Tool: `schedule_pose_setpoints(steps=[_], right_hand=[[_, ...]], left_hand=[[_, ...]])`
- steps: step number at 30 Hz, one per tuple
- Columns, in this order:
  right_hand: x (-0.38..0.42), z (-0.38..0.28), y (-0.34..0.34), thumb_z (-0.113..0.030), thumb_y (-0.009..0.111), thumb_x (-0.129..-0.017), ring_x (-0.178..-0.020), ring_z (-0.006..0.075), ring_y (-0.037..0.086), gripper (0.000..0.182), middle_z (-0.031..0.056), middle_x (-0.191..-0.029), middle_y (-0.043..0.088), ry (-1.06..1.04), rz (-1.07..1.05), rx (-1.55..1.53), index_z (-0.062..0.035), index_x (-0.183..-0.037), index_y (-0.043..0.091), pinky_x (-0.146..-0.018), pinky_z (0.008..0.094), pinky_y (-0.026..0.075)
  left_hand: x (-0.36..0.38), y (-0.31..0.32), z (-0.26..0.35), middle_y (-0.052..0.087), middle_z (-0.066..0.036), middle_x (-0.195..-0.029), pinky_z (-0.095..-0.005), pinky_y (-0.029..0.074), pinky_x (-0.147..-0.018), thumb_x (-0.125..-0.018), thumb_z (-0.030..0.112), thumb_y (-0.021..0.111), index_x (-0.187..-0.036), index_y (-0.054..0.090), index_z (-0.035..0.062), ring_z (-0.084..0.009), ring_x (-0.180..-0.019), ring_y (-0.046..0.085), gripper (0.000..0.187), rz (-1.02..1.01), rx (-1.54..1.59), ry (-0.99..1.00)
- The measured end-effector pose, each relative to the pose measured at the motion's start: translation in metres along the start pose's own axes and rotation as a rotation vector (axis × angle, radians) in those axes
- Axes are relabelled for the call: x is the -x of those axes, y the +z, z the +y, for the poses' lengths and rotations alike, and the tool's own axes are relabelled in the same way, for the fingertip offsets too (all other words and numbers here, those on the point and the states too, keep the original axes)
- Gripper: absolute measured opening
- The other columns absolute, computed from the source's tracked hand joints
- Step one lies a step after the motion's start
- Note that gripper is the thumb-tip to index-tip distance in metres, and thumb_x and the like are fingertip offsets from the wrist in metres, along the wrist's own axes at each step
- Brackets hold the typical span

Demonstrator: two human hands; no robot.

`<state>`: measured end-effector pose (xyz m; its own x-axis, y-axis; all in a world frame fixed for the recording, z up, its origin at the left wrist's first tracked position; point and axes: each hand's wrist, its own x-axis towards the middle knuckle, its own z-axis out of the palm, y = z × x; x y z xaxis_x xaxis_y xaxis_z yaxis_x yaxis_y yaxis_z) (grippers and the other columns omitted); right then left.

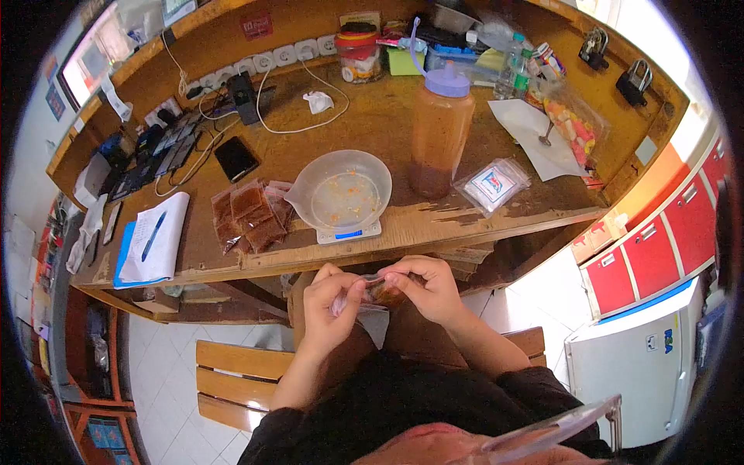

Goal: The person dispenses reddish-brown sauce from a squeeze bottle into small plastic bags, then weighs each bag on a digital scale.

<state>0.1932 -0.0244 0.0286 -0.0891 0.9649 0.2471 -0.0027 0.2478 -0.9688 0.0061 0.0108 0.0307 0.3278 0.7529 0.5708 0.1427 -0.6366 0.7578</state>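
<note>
Over my lap, just in front of the desk edge, both hands pinch the top of a small clear plastic bag (pixel 382 295) with something orange-brown inside. My left hand (pixel 332 301) grips its left side, thumb against fingers. On the other side my right hand (pixel 426 288) does the same. Close by on the desk, a translucent bowl (pixel 341 190) with orange crumbs sits on a small white scale (pixel 368 232). To its left lie several flat packets of reddish-brown powder (pixel 249 213). A stack of clear bags (pixel 494 186) lies at the right.
A tall bottle with a lilac lid (pixel 443 116) stands behind the bowl. Farther left are a phone (pixel 236 158) and a notebook with a pen (pixel 155 236). A spoon (pixel 547 133) rests on white paper (pixel 523 128). Below are a wooden bench (pixel 232 380) and red drawers (pixel 647 248).
</note>
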Motion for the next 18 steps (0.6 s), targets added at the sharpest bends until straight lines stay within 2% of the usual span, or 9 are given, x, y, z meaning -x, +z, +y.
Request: schedule_pose_setpoints(steps=[4, 6, 9, 10, 12, 13, 15, 16, 18], right_hand=[[-0.002, 0.004, 0.006, -0.006, 0.062, -0.088, -0.079, 0.0129, 0.061, 0.012, 0.0086, -0.092, 0.066, -0.127, 0.049, -0.081, 0.0014, -0.097, 0.066, -0.07, 0.0256, 0.048], [-0.001, -0.01, 0.005, -0.004, 0.064, -0.084, -0.078, 0.0196, 0.063, 0.009, 0.0103, -0.089, 0.065, -0.296, -0.025, 0.237, 0.0001, -0.092, 0.065, -0.069, 0.0295, 0.049], [0.0, -0.018, 0.007, -0.005, 0.066, -0.081, -0.074, 0.0265, 0.06, 0.005, 0.0114, -0.083, 0.061, -0.326, -0.019, 0.371, -0.0011, -0.083, 0.062, -0.067, 0.0324, 0.048], [-0.001, -0.019, 0.007, -0.005, 0.066, -0.081, -0.074, 0.0265, 0.06, 0.005, 0.0114, -0.083, 0.061, -0.326, -0.018, 0.371, -0.0011, -0.083, 0.062, -0.067, 0.0324, 0.048], [-0.001, -0.019, 0.008, -0.008, 0.067, -0.081, -0.066, 0.0272, 0.055, 0.017, 0.011, -0.071, 0.055, -0.359, -0.053, 0.437, -0.0009, -0.071, 0.055, -0.059, 0.0339, 0.044], [0.0, -0.018, 0.008, -0.008, 0.067, -0.081, -0.066, 0.0272, 0.055, 0.017, 0.011, -0.071, 0.055, -0.361, -0.054, 0.437, -0.0009, -0.071, 0.055, -0.059, 0.0339, 0.044], [0.002, -0.012, 0.007, -0.013, 0.069, -0.081, -0.056, 0.0249, 0.046, 0.034, 0.0103, -0.058, 0.044, -0.247, -0.133, 0.439, -0.0009, -0.059, 0.046, -0.052, 0.0353, 0.037], [0.002, -0.01, 0.008, -0.013, 0.069, -0.081, -0.056, 0.0249, 0.046, 0.034, 0.0103, -0.058, 0.044, -0.252, -0.136, 0.437, -0.0009, -0.059, 0.046, -0.052, 0.0353, 0.037], [0.002, -0.006, 0.013, -0.012, 0.072, -0.079, -0.048, 0.0205, 0.034, 0.046, 0.0077, -0.05, 0.034, -0.333, -0.088, 0.386, -0.0014, -0.052, 0.036, -0.048, 0.0338, 0.029]], left_hand=[[0.0, 0.0, 0.008, 0.062, -0.005, -0.068, -0.0304, 0.04, -0.056, -0.077, 0.001, 0.067, -0.083, 0.065, 0.003, -0.0196, -0.063, 0.049, 0.006, 0.03, -0.123, 0.113], [0.0, 0.001, 0.012, 0.06, -0.005, -0.068, -0.0333, 0.04, -0.057, -0.073, 0.002, 0.07, -0.081, 0.064, 0.0031, -0.0227, -0.063, 0.05, 0.01, -0.017, -0.213, 0.186], [0.003, 0.0, 0.012, 0.059, -0.005, -0.067, -0.035, 0.038, -0.058, -0.069, 0.004, 0.071, -0.08, 0.063, 0.0041, -0.0235, -0.065, 0.051, 0.014, -0.047, -0.355, 0.26], [0.003, -0.001, 0.014, 0.059, -0.005, -0.067, -0.035, 0.038, -0.058, -0.069, 0.004, 0.071, -0.08, 0.063, 0.0041, -0.0235, -0.065, 0.051, 0.014, -0.047, -0.355, 0.26], [0.002, -0.007, 0.019, 0.059, -0.004, -0.066, -0.0357, 0.038, -0.059, -0.067, 0.005, 0.072, -0.079, 0.064, 0.0057, -0.0227, -0.066, 0.052, 0.015, -0.132, -0.421, 0.335], [0.003, -0.009, 0.02, 0.059, -0.004, -0.066, -0.0357, 0.038, -0.059, -0.067, 0.005, 0.072, -0.079, 0.064, 0.0057, -0.0227, -0.066, 0.052, 0.015, -0.13, -0.422, 0.335], [0.006, -0.016, 0.02, 0.059, -0.003, -0.066, -0.0347, 0.038, -0.059, -0.066, 0.005, 0.072, -0.079, 0.064, 0.0069, -0.0224, -0.066, 0.052, 0.015, -0.178, -0.405, 0.334], [0.006, -0.02, 0.021, 0.059, -0.003, -0.066, -0.0347, 0.038, -0.059, -0.066, 0.005, 0.072, -0.079, 0.064, 0.0069, -0.0224, -0.066, 0.052, 0.015, -0.175, -0.41, 0.335], [0.005, -0.028, 0.025, 0.058, -0.004, -0.066, -0.0331, 0.039, -0.058, -0.065, 0.005, 0.071, -0.078, 0.064, 0.0061, -0.0235, -0.064, 0.051, 0.014, -0.142, -0.389, 0.285]])
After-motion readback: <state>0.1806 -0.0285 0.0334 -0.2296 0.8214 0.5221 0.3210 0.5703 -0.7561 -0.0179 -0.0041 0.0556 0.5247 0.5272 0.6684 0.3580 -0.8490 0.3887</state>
